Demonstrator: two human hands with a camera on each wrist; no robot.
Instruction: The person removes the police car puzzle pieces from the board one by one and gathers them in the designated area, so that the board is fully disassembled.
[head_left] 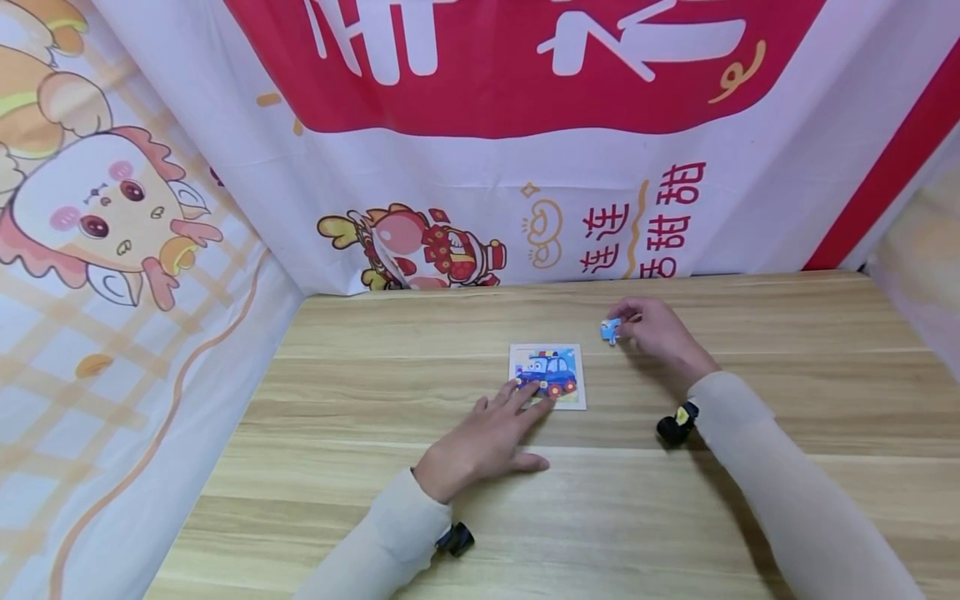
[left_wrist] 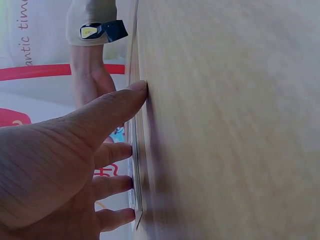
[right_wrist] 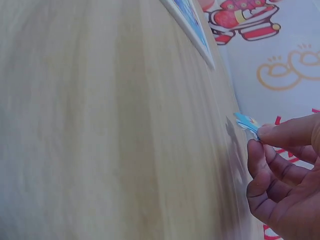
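Note:
A small square jigsaw puzzle [head_left: 558, 367] with a white border and a picture of a blue police car lies flat on the wooden table. My left hand [head_left: 483, 440] rests with its fingertips on the lower left of it, fingers extended and thumb spread to the side. In the left wrist view, those fingers reach the puzzle's thin edge [left_wrist: 138, 187]. To the right of the puzzle, my right hand [head_left: 660, 333] pinches a light-blue jigsaw piece [head_left: 610, 330] between thumb and fingers. The right wrist view shows that piece [right_wrist: 246, 121] held tilted close over the table, its shadow beneath.
The wooden table [head_left: 337, 400] ends at a back wall hung with a white and red printed cloth [head_left: 465, 167]. More patterned cloth [head_left: 97, 358] hangs along the left side. A black wrist camera [head_left: 677, 423] sits under my right sleeve, another [head_left: 455, 540] by the left.

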